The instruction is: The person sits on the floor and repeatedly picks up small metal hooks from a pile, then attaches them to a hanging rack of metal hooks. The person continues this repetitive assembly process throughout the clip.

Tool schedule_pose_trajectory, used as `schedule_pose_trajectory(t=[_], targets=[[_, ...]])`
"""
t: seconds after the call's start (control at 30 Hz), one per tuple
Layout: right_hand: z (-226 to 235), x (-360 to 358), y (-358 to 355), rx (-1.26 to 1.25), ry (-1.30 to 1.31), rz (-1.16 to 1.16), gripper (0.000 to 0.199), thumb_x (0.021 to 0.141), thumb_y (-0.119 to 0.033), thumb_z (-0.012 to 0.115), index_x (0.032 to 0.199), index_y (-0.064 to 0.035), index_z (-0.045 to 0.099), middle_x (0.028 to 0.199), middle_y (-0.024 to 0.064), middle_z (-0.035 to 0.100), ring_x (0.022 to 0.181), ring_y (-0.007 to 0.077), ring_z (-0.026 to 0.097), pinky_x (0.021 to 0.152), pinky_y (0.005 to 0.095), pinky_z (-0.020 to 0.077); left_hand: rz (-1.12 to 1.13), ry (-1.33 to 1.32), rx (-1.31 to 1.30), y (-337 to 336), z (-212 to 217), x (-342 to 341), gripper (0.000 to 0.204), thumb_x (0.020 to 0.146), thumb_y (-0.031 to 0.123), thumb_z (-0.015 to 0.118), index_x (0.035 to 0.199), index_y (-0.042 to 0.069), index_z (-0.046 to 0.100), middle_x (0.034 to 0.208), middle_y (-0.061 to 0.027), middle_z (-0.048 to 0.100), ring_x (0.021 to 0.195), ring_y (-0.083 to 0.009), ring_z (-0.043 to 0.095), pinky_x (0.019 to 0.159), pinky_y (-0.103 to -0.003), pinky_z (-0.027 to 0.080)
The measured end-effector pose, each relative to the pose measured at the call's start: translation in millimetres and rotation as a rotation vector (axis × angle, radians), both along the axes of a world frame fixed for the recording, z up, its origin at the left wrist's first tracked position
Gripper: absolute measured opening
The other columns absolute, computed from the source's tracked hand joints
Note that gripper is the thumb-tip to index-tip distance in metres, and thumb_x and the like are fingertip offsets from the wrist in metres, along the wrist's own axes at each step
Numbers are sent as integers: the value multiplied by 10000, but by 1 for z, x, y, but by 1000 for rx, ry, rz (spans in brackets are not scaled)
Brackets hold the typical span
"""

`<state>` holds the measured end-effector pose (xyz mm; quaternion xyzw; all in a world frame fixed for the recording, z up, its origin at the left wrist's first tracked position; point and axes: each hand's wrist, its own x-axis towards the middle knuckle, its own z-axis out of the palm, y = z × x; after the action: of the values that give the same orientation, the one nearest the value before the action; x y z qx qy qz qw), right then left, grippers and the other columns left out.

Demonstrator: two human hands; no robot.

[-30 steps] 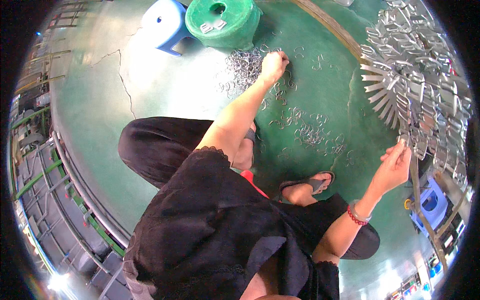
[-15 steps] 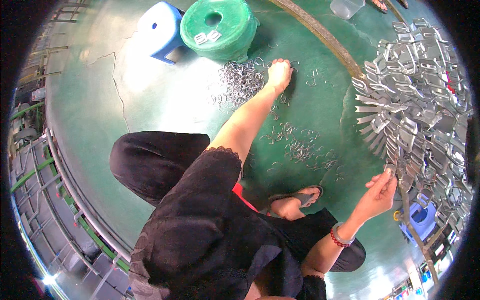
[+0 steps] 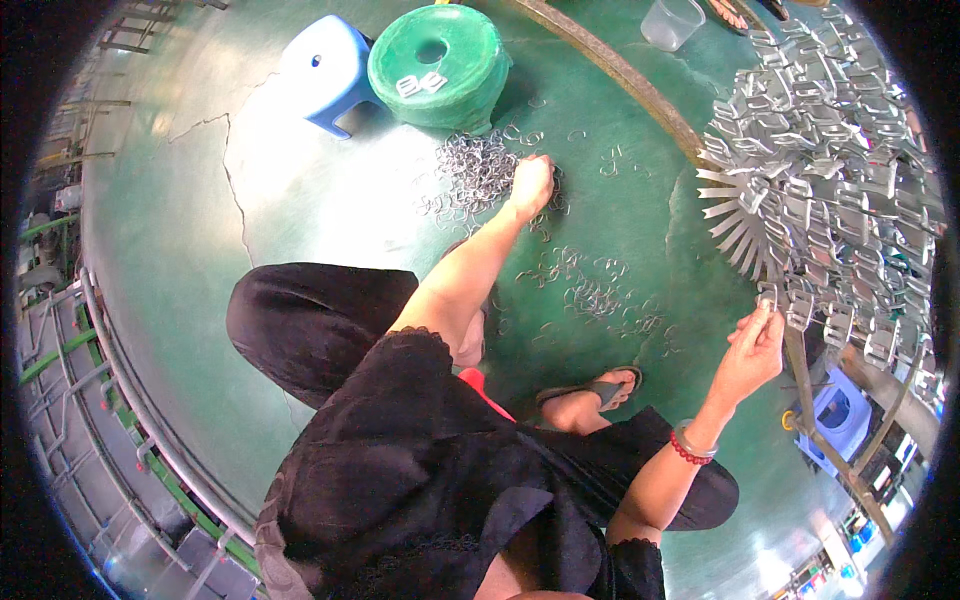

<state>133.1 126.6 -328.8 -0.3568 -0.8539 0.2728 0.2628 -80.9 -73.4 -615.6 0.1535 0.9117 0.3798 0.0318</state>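
Observation:
My left hand [image 3: 532, 181] reaches down to the green floor and rests, fingers curled, on a heap of small silver wire hooks [image 3: 477, 170]. What it grips is hidden under the fingers. My right hand [image 3: 755, 345] is raised at the right, fingers pinched on a small metal piece at the lower edge of a rack full of shiny metal clips [image 3: 830, 190]. More loose hooks [image 3: 590, 290] lie scattered on the floor between my two arms.
A green round roll [image 3: 438, 65] with two metal clips on top and a blue plastic stool [image 3: 325, 72] stand beyond the heap. A clear plastic cup [image 3: 672, 22] sits far back. Another blue stool [image 3: 840, 412] is at right. My sandalled foot [image 3: 590, 395] is below.
My left hand has stayed on the hook heap. My right hand stayed at the rack's lower edge. The view shifted slightly.

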Motion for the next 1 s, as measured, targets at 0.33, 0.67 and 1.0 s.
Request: schedule_pose_trajectory(t=[0.33,0.67,1.0], targets=[[7,2,1,20,-49,50,215,942,-192,502,837,-24,585,586,2,495,470,53,448,441,215,372,-98,-398,-384,41,43,7,193,749,139,632,891,12,666,907,-220,648,859,-367,644,747,-441,523],[12,-1,0,25,-79,-30,259,939,-176,501,741,-13,537,551,22,484,432,84,443,410,254,348,-383,100,-274,94,3,-29,144,743,87,568,874,38,602,896,-146,588,952,-317,537,818,-400,474],[8,2,4,123,-106,20,226,914,-144,517,756,15,545,589,111,515,492,209,491,484,336,392,2,14,22,65,-6,-32,253,763,135,582,934,-37,509,884,-235,583,899,-416,563,762,-481,467]])
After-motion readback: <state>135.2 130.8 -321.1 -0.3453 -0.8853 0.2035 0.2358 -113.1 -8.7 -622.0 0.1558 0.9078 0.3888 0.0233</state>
